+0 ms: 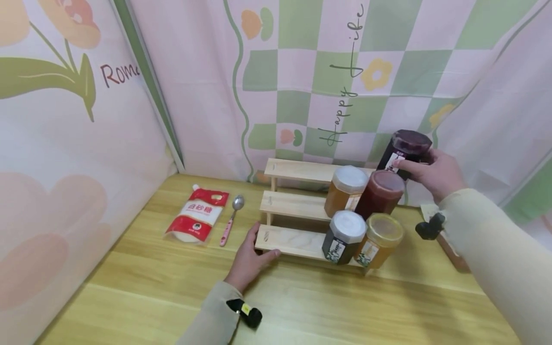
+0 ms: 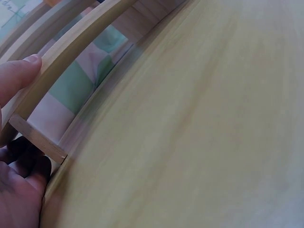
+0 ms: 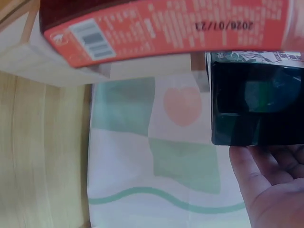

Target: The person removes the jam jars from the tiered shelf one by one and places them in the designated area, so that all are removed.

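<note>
My right hand grips a dark purple jar at the right end of the top step of a three-step wooden rack. The right wrist view shows that dark jar from close by, with fingers at its side. At the rack's lower left end, my left hand holds the bottom step, its thumb along the front edge. In the left wrist view the fingers curl beside the rack's end leg.
A red-brown jar and an amber jar stand on the middle step. On the bottom step are a dark jar with a white lid and a yellow-lidded jar. A red-and-white sugar pouch and a pink-handled spoon lie left.
</note>
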### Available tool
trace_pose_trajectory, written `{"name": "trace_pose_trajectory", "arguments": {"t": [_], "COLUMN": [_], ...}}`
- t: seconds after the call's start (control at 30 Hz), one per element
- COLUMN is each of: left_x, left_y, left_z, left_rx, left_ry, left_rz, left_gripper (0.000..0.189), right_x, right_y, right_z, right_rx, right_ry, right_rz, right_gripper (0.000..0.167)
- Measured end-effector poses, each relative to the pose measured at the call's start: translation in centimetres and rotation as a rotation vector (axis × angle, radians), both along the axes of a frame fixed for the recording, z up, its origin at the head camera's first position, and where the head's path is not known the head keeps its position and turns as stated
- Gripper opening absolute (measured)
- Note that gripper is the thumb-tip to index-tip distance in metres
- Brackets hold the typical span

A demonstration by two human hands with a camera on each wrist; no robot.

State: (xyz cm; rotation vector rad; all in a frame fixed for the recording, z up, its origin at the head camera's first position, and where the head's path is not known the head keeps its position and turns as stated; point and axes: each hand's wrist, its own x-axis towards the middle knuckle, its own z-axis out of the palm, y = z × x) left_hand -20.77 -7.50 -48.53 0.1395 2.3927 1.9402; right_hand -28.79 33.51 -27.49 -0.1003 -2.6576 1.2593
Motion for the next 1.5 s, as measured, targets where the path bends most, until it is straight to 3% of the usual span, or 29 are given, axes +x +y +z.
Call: {"name": "trace_pose_trajectory", "arguments": {"t": [0.27, 0.4, 0.63, 1.07, 1.33, 1.5], "left_x": [0.0, 0.1, 0.0, -0.1, -0.2, -0.2], "left_y": [0.0, 0.0, 0.0, 0.0, 0.0, 0.0], "left_z": [0.2, 0.2, 0.1, -0.1, -0.3, -0.3], "left_rx": [0.001, 0.003, 0.004, 0.030, 0.041, 0.068], "left_ry": [0.007, 0.004, 0.007, 0.012, 0.007, 0.012], "left_rz": [-0.005, -0.010, -0.009, 0.007, 0.014, 0.010], "left_gripper": [0.102, 0.102, 0.103, 0.102, 0.101, 0.100], "right_x": [0.3, 0.7, 1.1, 2.3, 3.9, 4.3], "right_y": [1.2, 1.8, 2.9, 5.7, 7.7, 8.4], "right_z": [-0.4, -0.6, -1.2, -3.4, -5.5, -6.8], "right_rx": [-0.044, -0.076, -0.032, -0.180, 0.033, 0.019], "right_ry": [0.035, 0.009, -0.025, -0.115, -0.141, -0.133], "right_rz": [-0.003, -0.014, -0.042, -0.017, -0.083, -0.111], "right_gripper": [0.046, 0.045, 0.055, 0.050, 0.058, 0.063]}}
